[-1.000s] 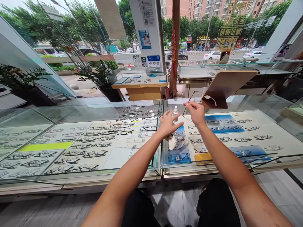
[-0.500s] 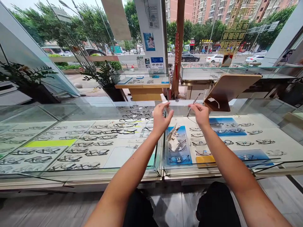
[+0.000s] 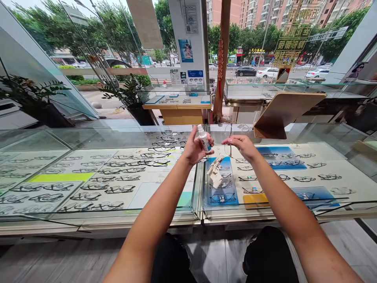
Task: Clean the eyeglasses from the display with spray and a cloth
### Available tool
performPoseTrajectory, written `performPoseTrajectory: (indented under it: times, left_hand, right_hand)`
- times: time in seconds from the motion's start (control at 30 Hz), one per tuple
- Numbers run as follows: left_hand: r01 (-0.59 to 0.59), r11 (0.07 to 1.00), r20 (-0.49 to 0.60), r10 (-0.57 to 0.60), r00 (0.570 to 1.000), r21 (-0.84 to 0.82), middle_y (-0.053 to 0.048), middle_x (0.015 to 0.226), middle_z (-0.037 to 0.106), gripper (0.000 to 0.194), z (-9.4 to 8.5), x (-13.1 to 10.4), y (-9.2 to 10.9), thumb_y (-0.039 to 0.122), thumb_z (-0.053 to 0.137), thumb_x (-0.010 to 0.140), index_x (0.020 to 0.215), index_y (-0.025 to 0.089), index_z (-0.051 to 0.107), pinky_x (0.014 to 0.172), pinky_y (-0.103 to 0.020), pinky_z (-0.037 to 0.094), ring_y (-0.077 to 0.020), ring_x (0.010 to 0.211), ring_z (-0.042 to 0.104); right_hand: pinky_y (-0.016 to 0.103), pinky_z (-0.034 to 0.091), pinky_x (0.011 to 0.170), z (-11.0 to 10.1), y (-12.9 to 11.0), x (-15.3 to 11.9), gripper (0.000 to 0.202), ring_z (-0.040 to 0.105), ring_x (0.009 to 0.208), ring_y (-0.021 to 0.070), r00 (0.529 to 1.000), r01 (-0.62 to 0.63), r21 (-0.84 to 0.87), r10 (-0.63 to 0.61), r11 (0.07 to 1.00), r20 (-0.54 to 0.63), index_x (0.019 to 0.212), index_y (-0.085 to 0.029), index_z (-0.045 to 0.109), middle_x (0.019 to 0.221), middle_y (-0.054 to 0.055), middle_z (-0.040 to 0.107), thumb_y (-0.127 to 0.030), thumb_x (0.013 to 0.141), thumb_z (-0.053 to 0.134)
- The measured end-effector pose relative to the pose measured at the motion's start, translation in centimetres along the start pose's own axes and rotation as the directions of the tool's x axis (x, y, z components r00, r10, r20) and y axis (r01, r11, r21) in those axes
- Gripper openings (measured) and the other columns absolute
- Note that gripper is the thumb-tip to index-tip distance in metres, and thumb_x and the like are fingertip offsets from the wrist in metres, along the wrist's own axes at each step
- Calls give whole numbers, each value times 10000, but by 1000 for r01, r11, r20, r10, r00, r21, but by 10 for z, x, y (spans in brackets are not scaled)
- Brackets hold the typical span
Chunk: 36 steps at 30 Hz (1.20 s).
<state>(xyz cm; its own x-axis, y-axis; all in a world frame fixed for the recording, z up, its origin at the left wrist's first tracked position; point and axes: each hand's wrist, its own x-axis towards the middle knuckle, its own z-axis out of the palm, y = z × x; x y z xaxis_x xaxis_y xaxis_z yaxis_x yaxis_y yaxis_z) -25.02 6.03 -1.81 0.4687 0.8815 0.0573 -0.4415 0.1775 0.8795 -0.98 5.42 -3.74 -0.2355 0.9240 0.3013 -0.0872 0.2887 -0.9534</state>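
My left hand (image 3: 194, 148) is closed around a small white spray bottle (image 3: 204, 140), which tilts slightly with its nozzle up. To its right, my right hand (image 3: 242, 145) pinches a pair of glasses (image 3: 230, 146) with thin rims, held upright and seen nearly edge-on. Bottle and glasses are a short gap apart, above the glass counter (image 3: 188, 218). Below and between the hands lies a crumpled beige cloth (image 3: 216, 173) on the counter's glass top.
Rows of eyeglasses (image 3: 120, 189) lie inside the counter, some on blue panels (image 3: 282, 157). A wooden stand (image 3: 290, 112) rises at the back right of the counter. Beyond are another display case (image 3: 176, 106), a potted plant (image 3: 131, 98) and a wooden post (image 3: 221, 59).
My left hand has turned so the bottle's body shows, and the bottle is lower. My right hand has moved left with the glasses and turned them, bringing them closer to the bottle.
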Motion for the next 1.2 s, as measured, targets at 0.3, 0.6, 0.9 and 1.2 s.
performPoseTrajectory:
  times: [0.3,0.6,0.9,1.2]
  left_hand:
    - [-100,942,-138,150,979,320,-29,749,588,638,-2,9,-17,836,649,771,696,203,602,626,-297,573,-158,682,555]
    - [-152,770,-21,211,977,620,0,529,458,583,2,14,-31,730,545,867,584,224,489,544,-286,351,-133,520,421]
    - [-200,767,38,224,974,610,-14,574,501,662,4,11,-33,828,532,880,616,221,553,600,-311,373,-159,556,462]
    - [-260,649,125,248,961,715,5,689,470,569,7,18,-46,712,495,980,685,227,459,698,-311,342,-176,687,425]
  right_hand:
    - [411,484,1055,6,5,-4,257,724,1062,241,984,-70,22,66,997,165,889,-255,895,1031,67,864,-508,865,854]
    - [413,501,1074,11,5,-6,284,742,1067,245,959,-75,44,60,996,276,936,-239,902,1013,68,863,-514,882,850]
    - [414,532,1067,11,0,-6,323,748,1046,241,987,-58,154,34,986,154,914,-256,902,1025,71,861,-567,831,882]
    - [363,558,993,7,0,-2,311,730,978,213,1000,-15,219,12,976,17,899,-256,898,975,54,846,-552,802,896]
